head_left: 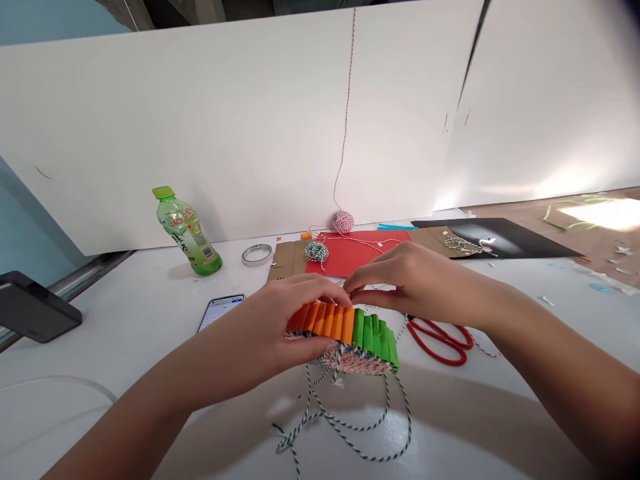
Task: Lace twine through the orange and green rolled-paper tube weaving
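A small craft piece [373,333] has orange and green pleated strips on top and red-and-white string along its lower side. My left hand [295,317] grips its orange end, thumb below and fingers over the top. Just behind the piece is my right hand [383,277], its fingers bent together in a pinch; whatever lies between the fingertips is hidden. Green-and-white string [367,459] hangs from the piece in loops over the white table. Red-handled scissors [443,343] lie to the right, below my right wrist.
Behind are a green bottle [190,237], a tape roll [257,254], a phone [220,310], a green-and-white string ball [317,251], a red-and-white string ball [343,222], red paper [340,250] and black paper [515,237]. A dark device [37,307] stands at the left edge.
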The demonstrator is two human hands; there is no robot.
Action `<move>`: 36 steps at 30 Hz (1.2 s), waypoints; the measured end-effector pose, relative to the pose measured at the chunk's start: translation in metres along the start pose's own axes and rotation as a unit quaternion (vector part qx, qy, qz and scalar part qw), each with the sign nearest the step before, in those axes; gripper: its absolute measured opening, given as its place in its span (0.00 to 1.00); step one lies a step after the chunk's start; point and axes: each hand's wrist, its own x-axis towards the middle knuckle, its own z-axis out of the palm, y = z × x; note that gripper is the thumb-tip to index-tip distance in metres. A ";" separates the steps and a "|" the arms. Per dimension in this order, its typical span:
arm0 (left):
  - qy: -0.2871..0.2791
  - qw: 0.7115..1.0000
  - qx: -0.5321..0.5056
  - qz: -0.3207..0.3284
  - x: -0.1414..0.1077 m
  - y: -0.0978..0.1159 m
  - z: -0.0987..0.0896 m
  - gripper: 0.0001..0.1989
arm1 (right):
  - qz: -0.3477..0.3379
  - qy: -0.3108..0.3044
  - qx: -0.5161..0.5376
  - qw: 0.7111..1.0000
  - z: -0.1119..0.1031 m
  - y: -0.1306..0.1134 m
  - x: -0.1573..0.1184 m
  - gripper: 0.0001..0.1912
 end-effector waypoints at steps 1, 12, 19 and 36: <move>0.001 1.000 -0.004 -0.012 -0.001 0.003 0.000 0.13 | 0.000 0.004 -0.012 1.000 0.000 -0.001 -0.001 0.07; 0.009 0.999 -0.002 -0.043 -0.004 0.013 0.002 0.11 | 0.007 0.004 -0.084 0.996 0.002 -0.005 -0.002 0.08; -0.009 0.999 0.019 -0.039 -0.005 0.005 0.001 0.13 | 0.016 0.009 -0.111 0.994 0.005 -0.010 -0.001 0.08; -0.005 0.999 0.051 0.001 -0.004 -0.008 0.002 0.10 | 0.094 0.048 -0.134 0.985 0.014 0.000 0.005 0.09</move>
